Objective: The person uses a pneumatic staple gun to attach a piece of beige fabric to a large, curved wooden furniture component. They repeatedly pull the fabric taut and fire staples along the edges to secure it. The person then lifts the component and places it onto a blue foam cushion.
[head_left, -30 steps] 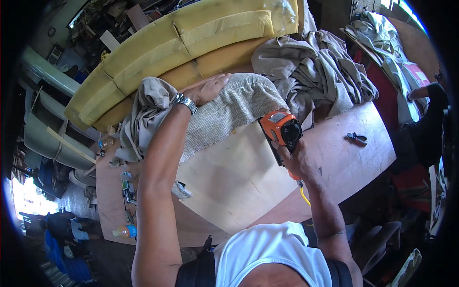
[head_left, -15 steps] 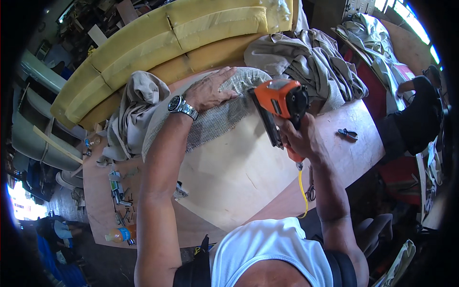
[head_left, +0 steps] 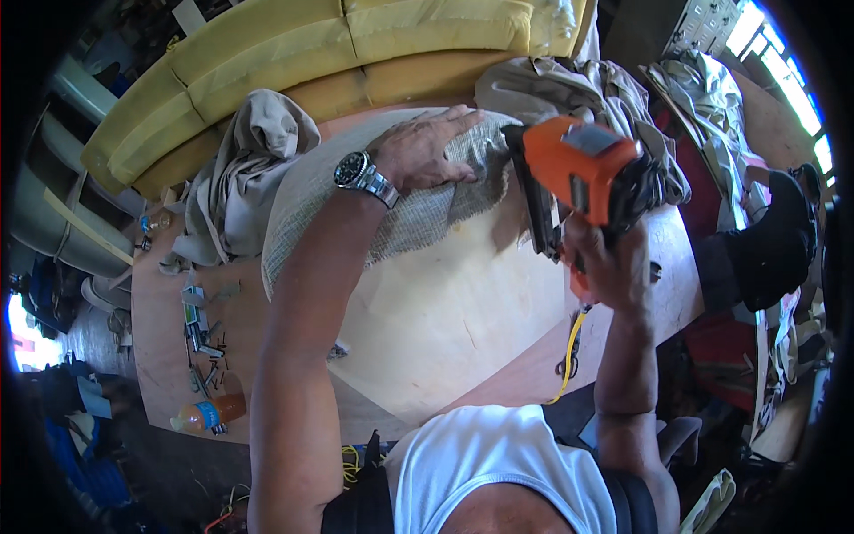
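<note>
My right hand (head_left: 616, 267) is wrapped round the handle of an orange-and-black pneumatic staple gun (head_left: 569, 165). A yellow air hose (head_left: 567, 360) runs down from its grip. The gun's nose is at the right end of a strip of coarse burlap (head_left: 405, 227); whether it touches is hard to tell. My left hand (head_left: 429, 153) lies on the burlap with fingers stretched and thumb apart, left of the nose. Beneath the burlap is a pale wooden panel (head_left: 454, 307) with a curved far edge.
A curved yellow foam sofa back (head_left: 294, 62) stands behind the table (head_left: 165, 356). Crumpled grey cloth (head_left: 253, 142) lies left and right. An orange drink bottle (head_left: 209, 412) and small metal parts (head_left: 200, 343) are at the left. A person's dark-clothed leg (head_left: 769, 236) shows at right.
The staple gun and my right hand have moved right and appear larger. My left hand has shifted right along the burlap, still flat. The whole view has tilted slightly.
</note>
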Demonstrator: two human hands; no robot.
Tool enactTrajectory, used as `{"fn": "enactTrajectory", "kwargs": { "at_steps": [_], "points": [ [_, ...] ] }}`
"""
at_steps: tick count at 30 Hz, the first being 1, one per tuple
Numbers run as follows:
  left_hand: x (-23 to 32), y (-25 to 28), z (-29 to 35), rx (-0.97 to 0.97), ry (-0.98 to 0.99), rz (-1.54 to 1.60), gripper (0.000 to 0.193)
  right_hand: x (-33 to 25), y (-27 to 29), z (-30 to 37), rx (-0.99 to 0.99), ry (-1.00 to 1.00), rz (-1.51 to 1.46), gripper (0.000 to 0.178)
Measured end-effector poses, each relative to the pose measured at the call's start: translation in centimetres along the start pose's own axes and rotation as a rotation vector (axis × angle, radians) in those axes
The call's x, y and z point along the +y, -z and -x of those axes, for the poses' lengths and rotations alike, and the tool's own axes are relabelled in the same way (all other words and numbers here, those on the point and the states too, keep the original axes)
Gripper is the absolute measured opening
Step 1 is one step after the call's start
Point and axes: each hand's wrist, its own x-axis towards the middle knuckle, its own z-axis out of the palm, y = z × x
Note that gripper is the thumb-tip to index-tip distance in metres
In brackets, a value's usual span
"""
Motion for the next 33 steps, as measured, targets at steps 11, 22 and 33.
{"fn": "enactTrajectory", "kwargs": {
  "at_steps": [11,22,33],
  "points": [
    [0.6,0.4,0.3,-0.022,0.06,0.008,0.095,2.4,-2.4,-3.5,-0.135,-0.137,0.041,0.047],
    [0.1,0.3,0.3,-0.022,0.068,0.045,0.112,2.5,-2.5,-2.9,-0.143,-0.122,0.129,0.048],
    [-2.1,3.3,0.0,0.165,0.323,0.652,0.06,4.4,-3.1,-1.5,-0.102,-0.166,0.063,0.04]
  ]
}}
